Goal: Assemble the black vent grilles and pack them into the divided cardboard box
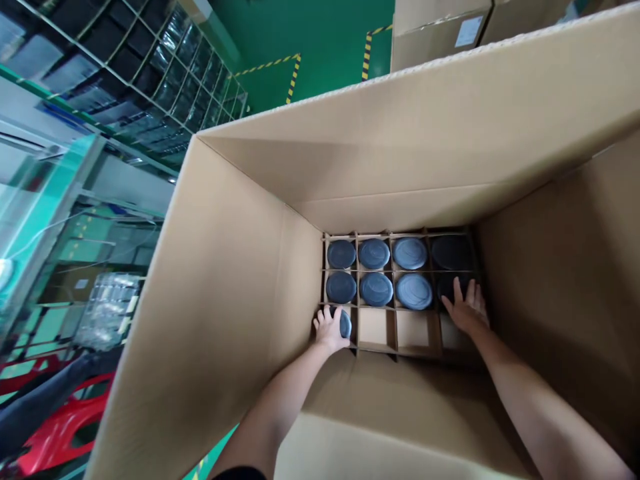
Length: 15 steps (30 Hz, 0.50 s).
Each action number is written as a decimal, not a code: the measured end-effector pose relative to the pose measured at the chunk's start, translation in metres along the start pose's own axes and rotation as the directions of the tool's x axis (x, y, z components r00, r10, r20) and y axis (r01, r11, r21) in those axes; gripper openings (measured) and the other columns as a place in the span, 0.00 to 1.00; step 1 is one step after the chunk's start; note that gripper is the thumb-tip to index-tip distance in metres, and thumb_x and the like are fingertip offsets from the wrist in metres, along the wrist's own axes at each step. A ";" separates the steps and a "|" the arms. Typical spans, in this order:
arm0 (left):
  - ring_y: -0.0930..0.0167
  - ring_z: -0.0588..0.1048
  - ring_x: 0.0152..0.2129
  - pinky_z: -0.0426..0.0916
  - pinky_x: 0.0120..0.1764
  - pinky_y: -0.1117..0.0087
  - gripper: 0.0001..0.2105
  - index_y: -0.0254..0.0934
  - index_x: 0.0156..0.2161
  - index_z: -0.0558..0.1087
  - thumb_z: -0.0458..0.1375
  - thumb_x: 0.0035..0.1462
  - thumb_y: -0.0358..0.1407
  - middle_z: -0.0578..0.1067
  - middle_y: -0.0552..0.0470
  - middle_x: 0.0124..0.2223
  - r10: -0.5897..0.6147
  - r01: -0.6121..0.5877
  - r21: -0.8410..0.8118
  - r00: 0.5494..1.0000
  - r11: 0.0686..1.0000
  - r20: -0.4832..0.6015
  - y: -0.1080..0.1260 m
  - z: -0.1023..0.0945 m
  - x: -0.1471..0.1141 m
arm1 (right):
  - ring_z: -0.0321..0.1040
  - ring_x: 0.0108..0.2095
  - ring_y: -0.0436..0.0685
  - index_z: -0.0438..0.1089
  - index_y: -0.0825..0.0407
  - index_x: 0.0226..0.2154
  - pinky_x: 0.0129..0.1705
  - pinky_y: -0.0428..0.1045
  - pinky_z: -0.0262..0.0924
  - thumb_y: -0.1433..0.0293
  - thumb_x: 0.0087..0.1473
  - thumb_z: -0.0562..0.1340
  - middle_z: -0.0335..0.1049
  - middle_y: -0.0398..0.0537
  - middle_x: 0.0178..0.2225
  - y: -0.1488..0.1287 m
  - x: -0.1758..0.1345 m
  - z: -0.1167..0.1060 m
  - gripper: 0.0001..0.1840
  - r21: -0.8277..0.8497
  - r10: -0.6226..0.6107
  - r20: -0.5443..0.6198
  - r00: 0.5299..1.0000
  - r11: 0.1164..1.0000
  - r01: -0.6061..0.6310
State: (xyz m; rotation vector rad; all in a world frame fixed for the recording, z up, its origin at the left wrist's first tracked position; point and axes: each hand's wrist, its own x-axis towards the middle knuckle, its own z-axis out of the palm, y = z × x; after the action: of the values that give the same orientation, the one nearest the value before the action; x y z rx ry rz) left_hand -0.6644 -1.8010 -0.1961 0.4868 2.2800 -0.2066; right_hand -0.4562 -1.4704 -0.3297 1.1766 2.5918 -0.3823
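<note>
My left hand [330,330] has its fingers wrapped round a dark round-topped container [345,324] in the near left compartment of a cardboard divider [358,313]. Part of that container is hidden by the hand. At the right side, my right hand [467,308] is open, fingers spread over a dark container [446,285] in the second row; whether it presses on it I cannot tell. Several similar round containers [414,291] stand upright in the two far rows. The two middle compartments [376,327] of the near row show bare cardboard at their bottoms.
Tall walls of a deep cardboard box [225,247] surround both arms. Outside stand a wire cage [145,67] with wrapped dark goods, closed cartons [440,30] and a red chair [70,420], with a person's leg [55,387] beside it. The floor [325,40] is green with striped tape.
</note>
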 end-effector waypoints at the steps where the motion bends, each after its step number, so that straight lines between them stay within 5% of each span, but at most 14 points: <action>1: 0.43 0.52 0.64 0.51 0.62 0.45 0.51 0.43 0.65 0.58 0.72 0.33 0.39 0.51 0.35 0.68 0.022 -0.023 0.012 1.000 1.000 0.007 0.000 0.003 0.001 | 0.32 0.70 0.71 0.41 0.54 0.71 0.65 0.63 0.43 0.53 0.67 0.48 0.27 0.66 0.71 0.003 0.002 -0.002 0.38 -0.012 0.010 0.027 1.000 1.000 -0.010; 7: 0.44 0.47 0.66 0.49 0.64 0.46 0.50 0.42 0.68 0.56 0.73 0.39 0.41 0.47 0.34 0.70 0.117 -0.118 0.056 0.993 0.991 0.021 0.003 0.022 0.003 | 0.35 0.70 0.67 0.40 0.54 0.71 0.67 0.65 0.36 0.56 0.68 0.48 0.32 0.64 0.71 0.005 0.007 -0.007 0.36 -0.118 0.012 -0.033 0.999 0.993 -0.016; 11: 0.49 0.36 0.69 0.45 0.66 0.49 0.33 0.39 0.69 0.53 0.58 0.61 0.38 0.37 0.35 0.73 0.240 -0.230 0.094 0.964 0.969 -0.111 -0.017 0.048 0.017 | 0.32 0.70 0.67 0.42 0.55 0.71 0.68 0.64 0.35 0.58 0.67 0.52 0.29 0.63 0.71 0.000 0.002 -0.012 0.37 -0.134 -0.149 -0.090 0.985 0.981 0.137; 15: 0.49 0.36 0.69 0.45 0.66 0.45 0.29 0.37 0.68 0.57 0.54 0.64 0.41 0.40 0.35 0.73 0.318 -0.291 0.146 0.920 0.946 -0.227 -0.043 0.083 0.047 | 0.29 0.71 0.66 0.42 0.56 0.71 0.69 0.61 0.35 0.59 0.67 0.51 0.29 0.62 0.72 -0.005 0.009 -0.008 0.36 -0.090 -0.145 -0.007 0.989 0.986 0.143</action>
State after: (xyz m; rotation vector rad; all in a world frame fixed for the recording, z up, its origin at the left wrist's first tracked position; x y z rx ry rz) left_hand -0.6558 -1.8515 -0.2870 0.9653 2.4019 -0.1193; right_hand -0.4669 -1.4639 -0.3245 0.9689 2.6840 -0.2850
